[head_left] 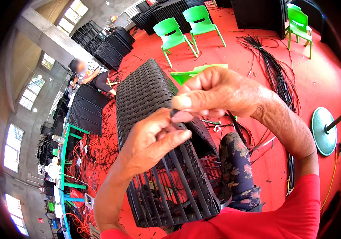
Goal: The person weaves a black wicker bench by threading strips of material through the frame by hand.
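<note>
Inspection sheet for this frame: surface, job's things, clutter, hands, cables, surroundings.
Surface: red floor.
Job's things: black woven basket, part-woven, bare ribs at its near end; thin black strand pinched between both hands.
Clutter: cut strand scraps on the floor at left.
Hands: left hand and right hand shut on the strand above the basket.
Cables: bundle of black strands at right; yellow cord.
Surroundings: green chairs, stacked woven panels, round stand base, another person seated at left.
</note>
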Demonstrator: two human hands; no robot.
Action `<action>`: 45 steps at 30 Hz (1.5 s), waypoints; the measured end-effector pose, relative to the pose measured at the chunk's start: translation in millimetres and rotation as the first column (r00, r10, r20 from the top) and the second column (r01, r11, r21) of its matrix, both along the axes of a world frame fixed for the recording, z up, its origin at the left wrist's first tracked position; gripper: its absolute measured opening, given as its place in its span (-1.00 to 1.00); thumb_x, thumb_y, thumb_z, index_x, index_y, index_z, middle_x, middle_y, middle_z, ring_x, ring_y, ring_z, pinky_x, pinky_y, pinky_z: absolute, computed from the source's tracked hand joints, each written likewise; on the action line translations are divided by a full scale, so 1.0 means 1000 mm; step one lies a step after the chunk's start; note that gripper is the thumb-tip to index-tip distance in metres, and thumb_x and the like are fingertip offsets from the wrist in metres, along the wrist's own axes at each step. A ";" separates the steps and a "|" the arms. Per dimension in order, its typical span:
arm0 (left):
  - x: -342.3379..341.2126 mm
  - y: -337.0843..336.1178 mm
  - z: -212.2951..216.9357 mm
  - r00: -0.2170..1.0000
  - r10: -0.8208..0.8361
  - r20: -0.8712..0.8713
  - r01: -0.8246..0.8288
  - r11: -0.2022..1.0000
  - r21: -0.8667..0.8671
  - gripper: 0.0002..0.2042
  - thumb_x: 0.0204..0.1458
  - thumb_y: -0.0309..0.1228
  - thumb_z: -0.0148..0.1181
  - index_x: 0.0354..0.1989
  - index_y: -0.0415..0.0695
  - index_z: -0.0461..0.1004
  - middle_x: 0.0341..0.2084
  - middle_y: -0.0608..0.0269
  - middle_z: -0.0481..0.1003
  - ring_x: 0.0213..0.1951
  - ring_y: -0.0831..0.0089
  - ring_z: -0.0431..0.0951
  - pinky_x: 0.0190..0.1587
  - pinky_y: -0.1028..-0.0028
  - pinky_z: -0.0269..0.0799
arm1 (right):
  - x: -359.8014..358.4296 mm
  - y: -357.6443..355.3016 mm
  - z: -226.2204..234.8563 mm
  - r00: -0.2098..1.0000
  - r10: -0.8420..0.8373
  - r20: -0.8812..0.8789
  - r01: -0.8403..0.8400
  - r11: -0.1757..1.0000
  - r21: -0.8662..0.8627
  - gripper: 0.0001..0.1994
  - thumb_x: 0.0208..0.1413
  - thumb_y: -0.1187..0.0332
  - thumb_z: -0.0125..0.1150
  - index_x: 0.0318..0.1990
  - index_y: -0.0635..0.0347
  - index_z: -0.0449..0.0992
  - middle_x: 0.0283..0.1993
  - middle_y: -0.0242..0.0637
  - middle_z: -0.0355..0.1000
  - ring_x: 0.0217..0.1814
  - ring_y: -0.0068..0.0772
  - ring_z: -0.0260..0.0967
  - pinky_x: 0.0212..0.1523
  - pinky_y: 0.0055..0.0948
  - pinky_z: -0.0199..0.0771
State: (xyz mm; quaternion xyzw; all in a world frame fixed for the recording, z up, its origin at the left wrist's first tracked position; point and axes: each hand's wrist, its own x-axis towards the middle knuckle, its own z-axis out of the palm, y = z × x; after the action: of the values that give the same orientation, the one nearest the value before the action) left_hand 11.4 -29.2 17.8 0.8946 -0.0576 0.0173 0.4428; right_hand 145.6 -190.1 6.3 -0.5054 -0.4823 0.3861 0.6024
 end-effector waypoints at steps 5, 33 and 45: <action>0.012 0.017 -0.001 0.987 -0.053 -0.149 -0.008 0.923 -0.385 -0.72 0.09 -0.22 -0.03 -0.52 -0.16 0.40 -0.58 0.34 0.42 -0.61 0.70 0.33 -0.58 0.74 0.15 | 0.024 0.000 -0.018 0.982 -0.003 0.191 -0.031 0.984 0.177 -0.66 -0.01 0.15 0.19 -0.26 0.29 0.47 -0.39 -0.45 0.41 -0.32 -0.69 0.27 -0.35 -0.60 0.28; -0.003 0.076 0.003 0.986 0.169 0.000 -0.074 0.427 -0.901 -0.69 0.16 -0.18 -0.18 -0.55 -0.09 0.24 -0.64 0.36 0.21 -0.72 0.65 0.13 -0.67 0.64 0.06 | -0.047 -0.548 -0.519 -0.156 -0.985 -0.069 0.717 -0.065 -0.695 -0.73 -0.01 0.45 -0.11 -0.11 0.08 0.34 -0.43 -0.36 0.32 -0.55 -0.42 0.33 -0.55 -0.50 0.40; 0.002 0.076 0.005 0.976 0.218 -0.005 -0.095 0.402 -0.911 -0.73 0.13 -0.20 -0.11 -0.51 -0.11 0.27 -0.61 0.33 0.23 -0.66 0.62 0.16 -0.65 0.65 0.06 | -0.060 -0.627 -0.549 -0.432 -0.475 -0.767 0.901 -0.191 -0.389 -0.86 -0.09 0.52 0.13 -0.36 0.35 0.33 -0.38 -0.16 0.34 -0.22 -0.16 0.33 0.00 -0.23 0.38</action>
State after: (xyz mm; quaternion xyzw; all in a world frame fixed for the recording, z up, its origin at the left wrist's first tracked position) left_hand 13.5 47.2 22.9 0.5131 0.0198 0.1381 0.8469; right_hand 85.8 -817.5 -543.2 -0.2750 0.3028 -0.1626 0.8979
